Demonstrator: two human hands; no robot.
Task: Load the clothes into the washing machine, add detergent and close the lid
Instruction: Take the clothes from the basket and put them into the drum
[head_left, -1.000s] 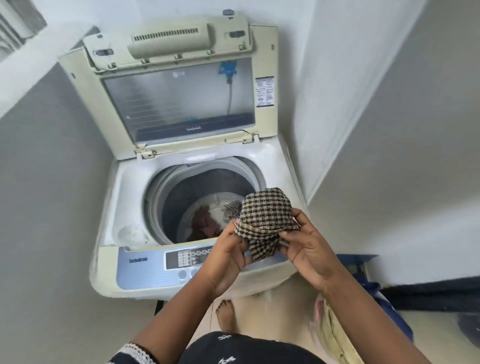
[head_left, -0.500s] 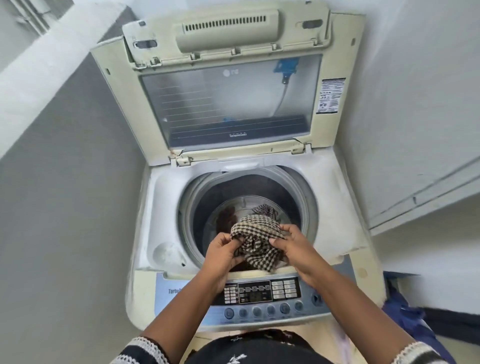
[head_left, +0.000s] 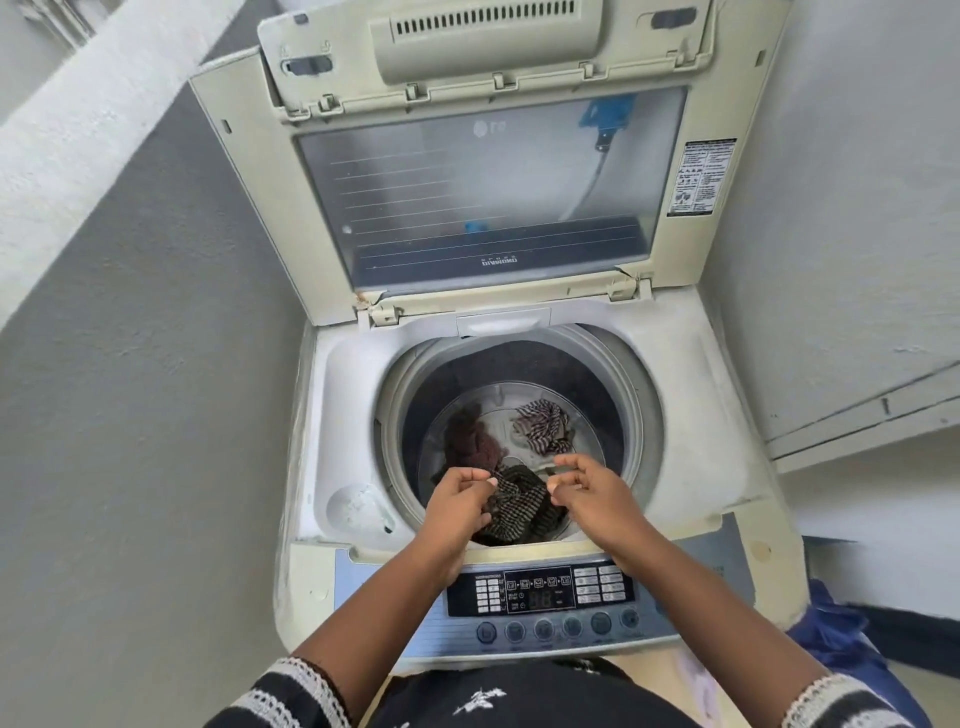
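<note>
A cream top-loading washing machine (head_left: 332, 415) stands with its glass lid (head_left: 478, 197) raised upright. Three garments lie in the drum (head_left: 597, 395): a dark brown one (head_left: 470, 441) at the left, a striped one (head_left: 543, 426) at the back right, and a black-and-cream checked cloth (head_left: 519, 512) at the front. My left hand (head_left: 460, 501) and my right hand (head_left: 592, 493) hover over the drum's front rim, on either side of the checked cloth. The fingers of both are loosely curled and hold nothing.
The control panel (head_left: 540, 592) with buttons runs along the machine's front edge. Grey walls close in on the left and right. A round recess (head_left: 358, 509) sits in the top deck's front left corner. Blue fabric (head_left: 841, 639) lies on the floor at the right.
Both hands carried the checked cloth over the drum and let it go; it now lies inside at the front. The view moved closer to the machine.
</note>
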